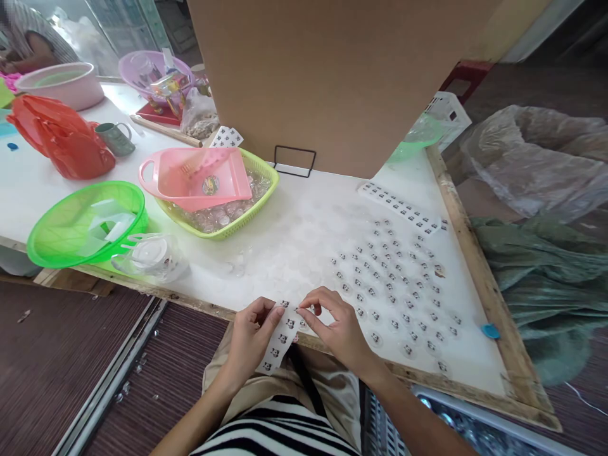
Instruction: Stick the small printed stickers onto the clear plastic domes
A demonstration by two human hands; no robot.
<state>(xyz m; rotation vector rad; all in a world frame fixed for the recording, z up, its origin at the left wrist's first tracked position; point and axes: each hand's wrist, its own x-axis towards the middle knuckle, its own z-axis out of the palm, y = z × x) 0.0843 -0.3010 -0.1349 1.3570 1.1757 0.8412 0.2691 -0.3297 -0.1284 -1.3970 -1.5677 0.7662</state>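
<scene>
A white strip of panda stickers (pixel 282 339) hangs from my left hand (pixel 251 332), pinched near its top between thumb and fingers, over my lap at the table's front edge. Just right of the strip, the thumb and forefinger of my right hand (pixel 335 323) are pinched together on a small dark-marked piece, apparently a panda sticker (pixel 297 310). Beyond that hand, many clear round discs (pixel 392 299) with panda stickers lie spread over the white tabletop (pixel 280 253). Behind them rests a longer sticker sheet (pixel 401 208).
A tall cardboard sheet (pixel 327 82) stands at the back by a black wire stand (pixel 294 161). To the left are a yellow-green basket (pixel 216 233) with a pink scoop tray (pixel 194 180), a green basket (pixel 47 221) and a red bag (pixel 61 136). Wooden strips (pixel 475 272) edge the table.
</scene>
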